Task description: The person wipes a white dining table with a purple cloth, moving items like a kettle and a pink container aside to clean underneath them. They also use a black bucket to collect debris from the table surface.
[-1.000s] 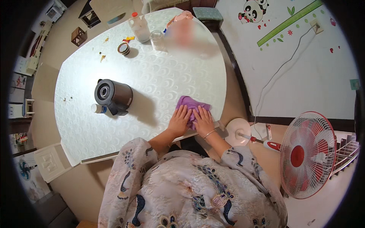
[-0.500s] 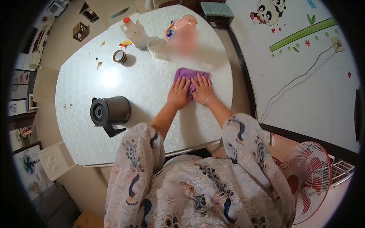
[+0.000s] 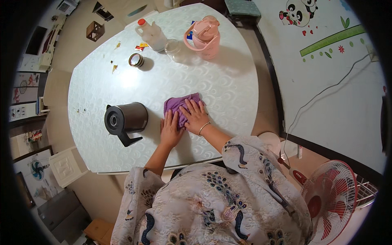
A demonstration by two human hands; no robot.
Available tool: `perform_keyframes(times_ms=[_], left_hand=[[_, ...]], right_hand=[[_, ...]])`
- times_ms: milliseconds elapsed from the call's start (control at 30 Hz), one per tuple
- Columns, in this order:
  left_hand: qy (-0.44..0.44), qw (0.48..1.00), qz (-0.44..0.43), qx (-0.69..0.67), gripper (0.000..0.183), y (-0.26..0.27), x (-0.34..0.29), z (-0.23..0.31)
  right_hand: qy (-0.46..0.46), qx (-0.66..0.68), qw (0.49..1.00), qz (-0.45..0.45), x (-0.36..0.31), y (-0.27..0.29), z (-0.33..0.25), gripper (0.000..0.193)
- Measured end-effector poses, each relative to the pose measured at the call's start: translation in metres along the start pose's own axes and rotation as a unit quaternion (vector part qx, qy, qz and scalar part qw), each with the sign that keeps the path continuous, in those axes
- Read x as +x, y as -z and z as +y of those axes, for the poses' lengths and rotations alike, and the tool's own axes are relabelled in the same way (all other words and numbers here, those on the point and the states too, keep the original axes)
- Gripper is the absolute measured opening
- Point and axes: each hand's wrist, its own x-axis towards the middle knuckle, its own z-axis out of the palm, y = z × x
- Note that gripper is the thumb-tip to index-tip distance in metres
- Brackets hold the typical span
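A bunched purple cloth [image 3: 173,103] lies on the white patterned table [image 3: 228,90], close to its near edge. Flat fingers of my left hand [image 3: 170,132] press on the cloth's near left part. My right hand [image 3: 195,117], with a bracelet at the wrist, rests on its right part, fingers stretched out. The two hands sit side by side, thumbs close together. To the left of them stands a dark grey kettle [image 3: 134,116] with a black lid and handle, apart from both hands.
Toward the back stand a pink handled bottle [image 3: 206,41], a clear glass jar [image 3: 174,50], a red-capped jug [image 3: 153,36] and a small round jar [image 3: 136,60]. Small wrappers [image 3: 141,46] and scraps [image 3: 114,68] lie about. A red fan [image 3: 330,200] stands at the lower right.
Both hands have slid the purple cloth toward me and to the left, nearer the kettle. The view has shifted slightly; the kettle and other table items stay put.
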Motion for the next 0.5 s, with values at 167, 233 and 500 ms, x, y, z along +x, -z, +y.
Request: perform_keyframes(times_ms=[167,233,500], left_hand=[[-0.007,0.999,0.009,0.034,0.087,0.012,0.08,-0.016],[0.009,0.999,0.015,0.043,0.087,0.017,0.117,-0.021],[0.021,0.997,0.029,0.07,0.082,0.008,0.146,-0.008]], right_hand=[[-0.021,-0.02,0.998,0.047,0.059,0.004,0.019,0.071],[-0.042,-0.022,0.998,0.035,0.094,0.016,0.027,0.071],[-0.046,-0.03,0.998,0.043,0.118,0.034,0.052,0.066]])
